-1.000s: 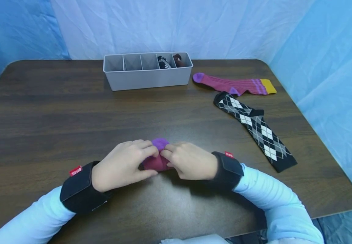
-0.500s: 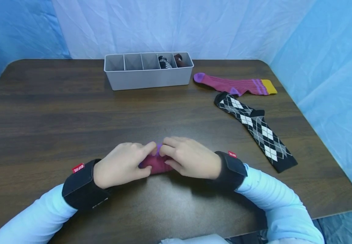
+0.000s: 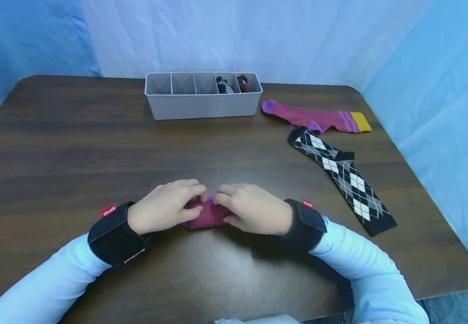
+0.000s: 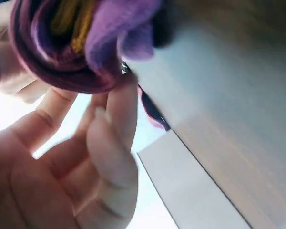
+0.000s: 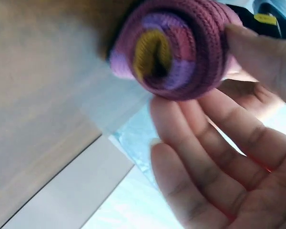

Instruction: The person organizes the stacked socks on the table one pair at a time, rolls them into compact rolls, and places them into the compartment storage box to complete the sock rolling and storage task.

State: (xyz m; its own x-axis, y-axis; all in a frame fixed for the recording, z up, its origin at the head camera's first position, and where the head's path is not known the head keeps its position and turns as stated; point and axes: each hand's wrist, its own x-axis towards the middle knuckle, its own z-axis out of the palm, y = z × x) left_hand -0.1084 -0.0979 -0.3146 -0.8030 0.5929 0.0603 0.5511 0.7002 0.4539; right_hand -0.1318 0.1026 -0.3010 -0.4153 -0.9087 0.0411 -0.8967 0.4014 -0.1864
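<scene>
A maroon sock (image 3: 207, 217) is wound into a thick roll on the table in front of me. At its left end the fingers of my left hand (image 3: 165, 206) curl over the far side, with the thumb on the near side. My right hand (image 3: 254, 208) grips the other end in much the same way. Coiled layers show in the right wrist view, where the rolled sock (image 5: 212, 47) has a yellow core ringed with purple. In the left wrist view a loose purple flap of the sock (image 4: 126, 24) sticks out beside the coil.
A grey divided box (image 3: 205, 105) stands at the back, with a black-and-white bundle (image 3: 224, 85) and a brown bundle (image 3: 243, 84) in its right compartments. To the right lie a flat maroon sock (image 3: 319, 118) with a yellow cuff and a black argyle sock (image 3: 341, 177).
The purple toe lay exposed beyond my fingers; the roll has moved over it, so only a sliver shows. Both hands have kept hold of the sock, their fingers shifting along it.
</scene>
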